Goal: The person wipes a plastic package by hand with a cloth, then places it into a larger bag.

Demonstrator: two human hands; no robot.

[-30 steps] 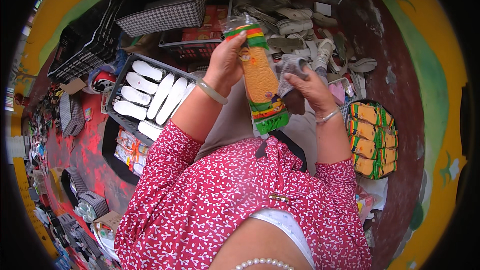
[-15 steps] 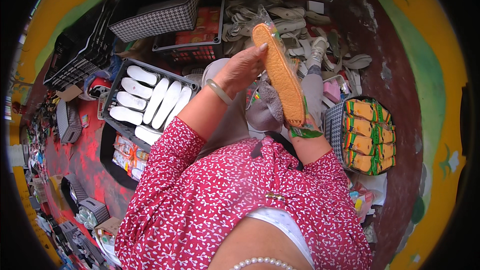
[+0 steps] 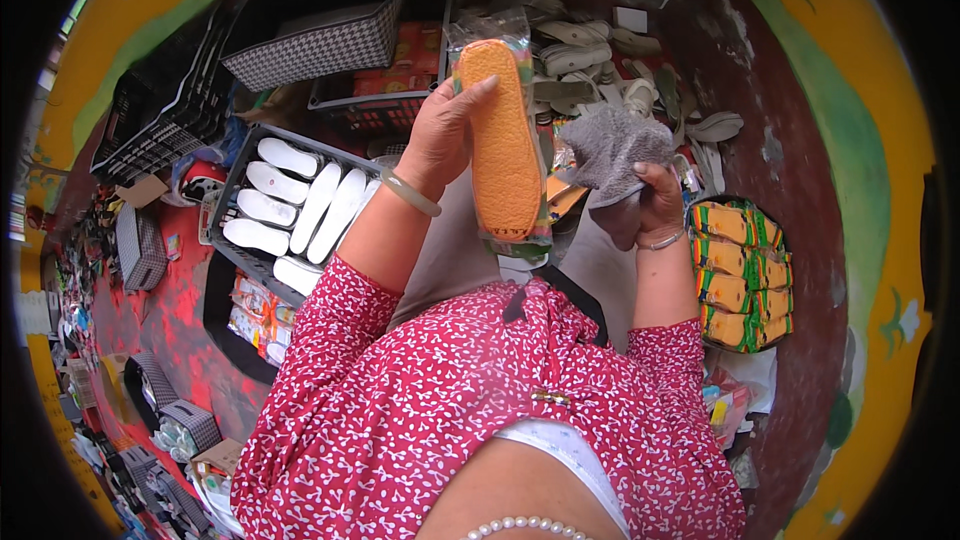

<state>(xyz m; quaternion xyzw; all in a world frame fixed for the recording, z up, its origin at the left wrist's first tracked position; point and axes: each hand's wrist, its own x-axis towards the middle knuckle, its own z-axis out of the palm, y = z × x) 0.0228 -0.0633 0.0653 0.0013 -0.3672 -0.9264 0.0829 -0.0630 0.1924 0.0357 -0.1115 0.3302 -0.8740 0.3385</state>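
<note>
My left hand [image 3: 440, 132] grips an orange fleecy insole [image 3: 503, 155] in clear plastic packaging, thumb on its face. The insole stands nearly upright in front of my lap. My right hand [image 3: 660, 202] is closed on a bunched grey cloth [image 3: 622, 152], held up to the right of the insole and apart from it. Below the cloth, another orange insole [image 3: 566, 198] shows partly over my lap. To the right, a basket of packaged orange insoles [image 3: 741, 274] stands beside my right forearm.
A black crate [image 3: 243, 268] with white insoles [image 3: 316, 202] lies to the left. Behind it are a checked basket [image 3: 318, 48] and a stack of black crates [image 3: 160, 100]. Loose shoes [image 3: 575, 58] pile up against the far wall. Small goods cover the far left floor.
My right hand has come out from behind the insole and lifted the grey cloth up to the right. The left hand has shifted left, turning the insole more upright.
</note>
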